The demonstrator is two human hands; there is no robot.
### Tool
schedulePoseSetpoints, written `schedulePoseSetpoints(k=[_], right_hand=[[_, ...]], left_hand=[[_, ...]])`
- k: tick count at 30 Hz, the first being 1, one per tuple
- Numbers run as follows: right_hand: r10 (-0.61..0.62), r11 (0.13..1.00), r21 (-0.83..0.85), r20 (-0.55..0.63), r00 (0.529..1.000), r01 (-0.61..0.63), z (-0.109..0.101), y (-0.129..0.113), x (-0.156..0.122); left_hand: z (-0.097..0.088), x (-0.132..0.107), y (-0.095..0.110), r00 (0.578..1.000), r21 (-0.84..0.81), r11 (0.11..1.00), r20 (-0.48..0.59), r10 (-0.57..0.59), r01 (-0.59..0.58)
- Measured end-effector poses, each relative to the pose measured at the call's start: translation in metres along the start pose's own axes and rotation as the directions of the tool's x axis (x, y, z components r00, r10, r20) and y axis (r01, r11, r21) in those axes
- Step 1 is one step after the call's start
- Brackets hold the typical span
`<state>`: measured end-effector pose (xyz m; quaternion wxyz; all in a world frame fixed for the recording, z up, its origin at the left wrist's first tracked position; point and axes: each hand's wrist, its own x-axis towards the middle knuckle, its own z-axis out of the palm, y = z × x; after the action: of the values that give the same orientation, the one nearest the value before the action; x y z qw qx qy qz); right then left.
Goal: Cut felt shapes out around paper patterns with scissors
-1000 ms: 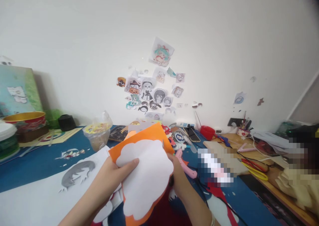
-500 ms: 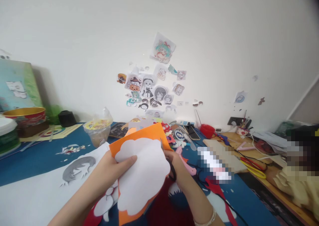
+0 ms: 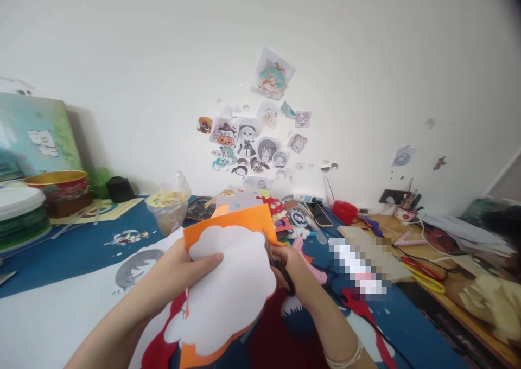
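My left hand [image 3: 195, 266] grips a white paper cutout [image 3: 232, 293] with a scalloped, cloud-like edge, its thumb lying on top. Behind the cutout is an orange sheet [image 3: 240, 217], held together with it. In my right hand [image 3: 291, 266] are black-handled scissors [image 3: 280, 266], their blades pointing up and away along the right edge of the white shape. The orange sheet is cut close to the white outline on the right side. A strip of it stands out past the blades near my right fingers. My left fingers are hidden beneath the sheets.
A lidded plastic cup [image 3: 169, 209] and a white-lidded tub [image 3: 22, 217] stand at the left. Paper scraps, a phone [image 3: 319, 214] and a red bowl [image 3: 345, 211] lie at the back. On the right are a beige board [image 3: 374, 249] and yellow-handled scissors [image 3: 427, 279].
The scissors have turned more into view, their blades now showing along the paper's right edge. The whole scene has shifted slightly right as the head moved.
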<state>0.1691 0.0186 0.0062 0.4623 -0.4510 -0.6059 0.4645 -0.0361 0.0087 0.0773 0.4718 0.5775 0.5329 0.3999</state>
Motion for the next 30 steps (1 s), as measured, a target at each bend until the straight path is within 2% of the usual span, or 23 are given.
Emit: schedulePoseSetpoints(k=[3,8,11,19,25,30], right_hand=[[0.013,0.999,-0.037,0.008,1.000,-0.013,-0.004,-0.005,-0.005],[-0.010,0.983,-0.184,0.113,0.994,0.031,-0.011,-0.013,-0.017],[0.001,0.957,-0.287,0.152,0.988,0.043,-0.012,-0.016,-0.018],[0.138,0.961,-0.263,0.207,0.968,-0.081,-0.011,-0.018,-0.019],[0.132,0.951,-0.305,0.258,0.957,-0.049,-0.013,-0.014,-0.021],[0.122,0.950,-0.311,0.362,0.924,-0.004,-0.015,-0.018,-0.023]], left_hand=[[-0.001,0.000,-0.001,0.998,-0.026,0.999,-0.050,0.027,-0.028],[-0.013,0.001,0.000,0.997,0.011,0.999,0.076,-0.034,0.034],[-0.020,0.003,-0.001,0.994,0.033,0.999,0.107,-0.037,0.034],[-0.035,0.012,-0.014,0.961,0.100,0.995,0.273,-0.048,0.021],[-0.046,0.017,-0.022,0.944,0.132,0.990,0.330,0.005,-0.051],[-0.050,0.018,-0.025,0.920,0.158,0.985,0.391,0.008,-0.076]])
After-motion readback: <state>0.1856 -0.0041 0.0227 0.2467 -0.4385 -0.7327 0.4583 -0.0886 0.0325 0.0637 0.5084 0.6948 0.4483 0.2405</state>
